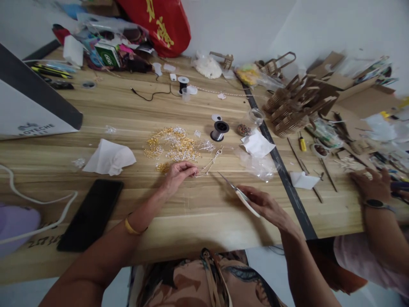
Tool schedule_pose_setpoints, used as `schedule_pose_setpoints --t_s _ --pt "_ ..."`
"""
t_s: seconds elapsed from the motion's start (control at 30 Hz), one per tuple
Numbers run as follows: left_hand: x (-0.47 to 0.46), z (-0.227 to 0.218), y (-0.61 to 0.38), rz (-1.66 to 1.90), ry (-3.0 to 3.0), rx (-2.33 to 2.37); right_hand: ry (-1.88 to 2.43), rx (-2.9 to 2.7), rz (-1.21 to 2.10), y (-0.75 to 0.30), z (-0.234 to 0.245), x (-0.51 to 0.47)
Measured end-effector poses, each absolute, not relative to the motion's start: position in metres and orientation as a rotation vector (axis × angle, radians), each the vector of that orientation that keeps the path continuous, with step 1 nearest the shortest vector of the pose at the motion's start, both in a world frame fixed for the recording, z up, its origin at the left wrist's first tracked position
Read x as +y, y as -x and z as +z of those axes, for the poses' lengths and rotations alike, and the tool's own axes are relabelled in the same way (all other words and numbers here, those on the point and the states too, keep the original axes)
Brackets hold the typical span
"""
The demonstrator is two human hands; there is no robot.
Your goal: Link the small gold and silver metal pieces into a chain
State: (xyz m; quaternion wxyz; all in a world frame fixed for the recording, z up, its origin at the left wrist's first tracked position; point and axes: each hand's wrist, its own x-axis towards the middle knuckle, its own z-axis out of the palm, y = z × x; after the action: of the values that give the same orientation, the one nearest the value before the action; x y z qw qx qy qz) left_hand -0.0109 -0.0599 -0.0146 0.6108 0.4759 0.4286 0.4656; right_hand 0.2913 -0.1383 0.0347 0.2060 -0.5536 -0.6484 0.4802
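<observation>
Between the pinched fingers of my left hand (182, 172) is one end of a thin chain (209, 165), which runs right across the wood to a clasp. My right hand (263, 204) grips pliers (244, 200) with pale handles, their narrow jaws pointing up and left, apart from the chain. Just beyond my left hand lies a loose pile of gold and silver jewellery findings (179, 147). Short silver pins (207, 146) are scattered at its right side. A black spool of fine wire (219, 131) stands behind the chain.
A phone (91, 215) and a crumpled white tissue (110, 157) lie to the left. At right are a tissue (258, 144), a clear plastic bag (260, 166), a glass jar (256, 116) and woven baskets (287, 106). A co-worker's hand (370, 185) rests at far right.
</observation>
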Motion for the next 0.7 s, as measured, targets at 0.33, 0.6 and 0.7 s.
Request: schedule_pose_setpoints --t_s 0.33,0.6,0.7 --pt "-0.06 -0.02 0.01 1.154 -1.0 0.975 1.29 -1.525 1.724 -0.249 0.025 -0.145" --pt "-0.059 -0.018 0.009 1.187 -0.932 0.972 1.284 -1.559 1.688 -0.237 0.02 -0.143" --pt "-0.059 -0.02 0.01 1.201 -0.932 0.959 1.301 -1.551 1.685 -0.235 0.017 -0.143"
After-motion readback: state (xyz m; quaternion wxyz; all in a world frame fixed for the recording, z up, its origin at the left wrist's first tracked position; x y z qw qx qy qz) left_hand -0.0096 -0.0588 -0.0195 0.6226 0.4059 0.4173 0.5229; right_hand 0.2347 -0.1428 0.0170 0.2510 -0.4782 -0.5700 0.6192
